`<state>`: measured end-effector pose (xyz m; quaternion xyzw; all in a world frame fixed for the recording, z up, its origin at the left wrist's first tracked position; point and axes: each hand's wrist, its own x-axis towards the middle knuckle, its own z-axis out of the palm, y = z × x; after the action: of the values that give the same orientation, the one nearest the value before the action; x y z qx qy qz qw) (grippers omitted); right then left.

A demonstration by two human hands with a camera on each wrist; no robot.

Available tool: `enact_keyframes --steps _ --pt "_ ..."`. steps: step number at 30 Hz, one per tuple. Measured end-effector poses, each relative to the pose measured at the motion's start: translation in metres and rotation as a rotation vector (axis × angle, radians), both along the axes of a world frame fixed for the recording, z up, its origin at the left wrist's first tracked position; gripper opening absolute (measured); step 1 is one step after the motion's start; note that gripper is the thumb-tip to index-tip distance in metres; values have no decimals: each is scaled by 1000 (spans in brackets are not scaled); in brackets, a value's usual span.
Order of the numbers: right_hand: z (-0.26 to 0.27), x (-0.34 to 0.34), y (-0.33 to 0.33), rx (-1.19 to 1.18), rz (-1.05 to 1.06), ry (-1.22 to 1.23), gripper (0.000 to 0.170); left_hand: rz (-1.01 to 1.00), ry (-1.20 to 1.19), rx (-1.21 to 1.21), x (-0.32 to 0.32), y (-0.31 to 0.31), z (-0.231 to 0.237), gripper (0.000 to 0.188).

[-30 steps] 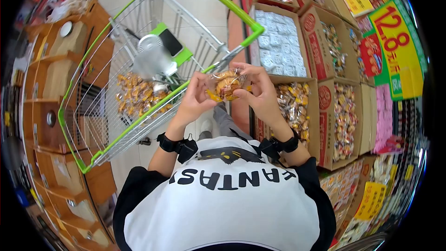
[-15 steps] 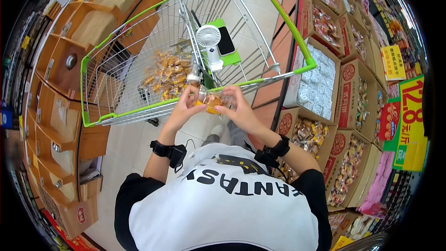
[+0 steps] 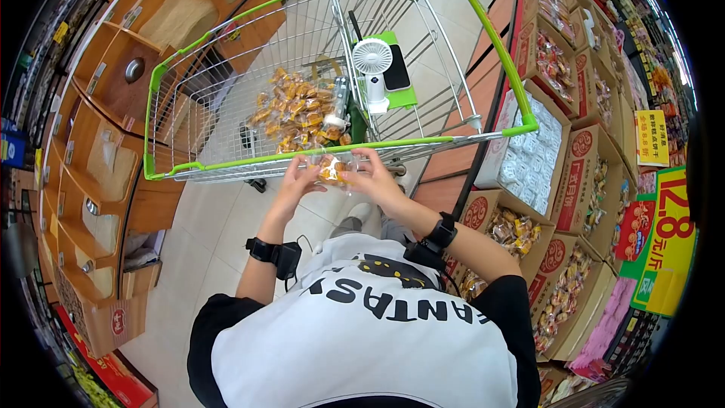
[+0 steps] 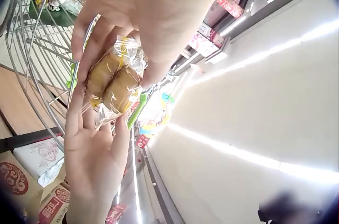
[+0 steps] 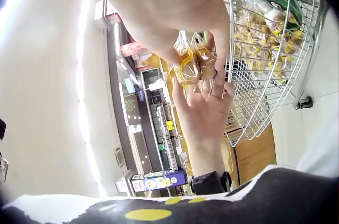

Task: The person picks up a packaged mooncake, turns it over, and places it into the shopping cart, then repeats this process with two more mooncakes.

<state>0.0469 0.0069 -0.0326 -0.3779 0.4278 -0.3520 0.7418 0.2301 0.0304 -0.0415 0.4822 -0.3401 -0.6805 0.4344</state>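
Now the wrapped packet [image 3: 332, 171], pinched between left hand [image 3: 296, 186] and right hand [image 3: 380, 188], sits just outside the cart [image 3: 423, 142], farther from its handle [image 3: 492, 34] than a second ago; the handling looks unfinished.

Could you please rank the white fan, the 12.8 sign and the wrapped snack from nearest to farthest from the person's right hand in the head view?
From the right hand:
1. Wrapped snack: in its grasp, on its left side.
2. White fan: above the hand in the view.
3. 12.8 sign: far off to the right.
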Motion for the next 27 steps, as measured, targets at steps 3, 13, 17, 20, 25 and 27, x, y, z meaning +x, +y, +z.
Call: enact_keyframes --steps 3,13,17,20,25,27 --pt "10 8 -10 -28 38 -68 52 96 67 -8 5 -8 15 28" --pt "32 12 -41 -260 80 -61 63 525 -159 -106 31 -59 12 41" --pt "25 -13 -20 -386 227 55 54 400 -324 -157 18 -50 16 33" --pt "16 -34 -5 -308 258 81 39 239 -152 -158 7 -46 14 17" --pt "23 -64 17 -260 120 93 28 154 -171 -216 -13 -47 21 14" --pt "21 -76 27 -259 60 76 28 124 -156 -234 -24 -50 25 14"
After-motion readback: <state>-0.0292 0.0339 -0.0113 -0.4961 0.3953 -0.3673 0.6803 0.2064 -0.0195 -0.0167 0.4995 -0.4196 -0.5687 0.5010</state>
